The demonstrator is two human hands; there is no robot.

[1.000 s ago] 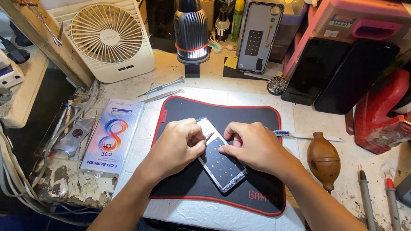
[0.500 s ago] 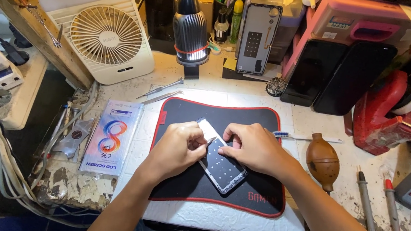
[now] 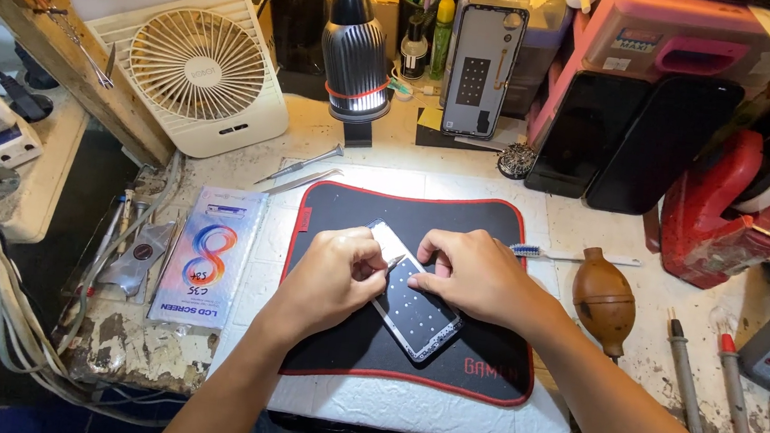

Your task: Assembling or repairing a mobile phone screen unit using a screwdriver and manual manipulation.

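Nearest the camera, both forearms come in over the front edge of the bench. The left hand (image 3: 334, 276) is curled shut, pinching a thin metal tool (image 3: 394, 263) whose tip sits at the edge of a phone panel (image 3: 415, 299). The right hand (image 3: 473, 274) lies fingers-down on the panel's upper part, pressing it flat rather than gripping it. The panel lies diagonally near the middle of a black mat with red edging (image 3: 483, 367), dotted face up, one pale end showing between the hands. Judgement: the piece looks thin, light and rigid but brittle, probably slick on its face; it is best held by the long edges or pinned flat from above, and not flexed or levered hard at a corner. Just right of the mat are a toothbrush (image 3: 569, 255) and a brown rubber blower bulb (image 3: 604, 302); further right lie two probes (image 3: 685, 377). Left of the mat lies a packaged replacement screen (image 3: 206, 270). Beyond the mat rest tweezers (image 3: 300, 166). At the back stand a white fan (image 3: 197, 62), a lamp head (image 3: 356, 54) and two dark phones (image 3: 627, 141), leaning.
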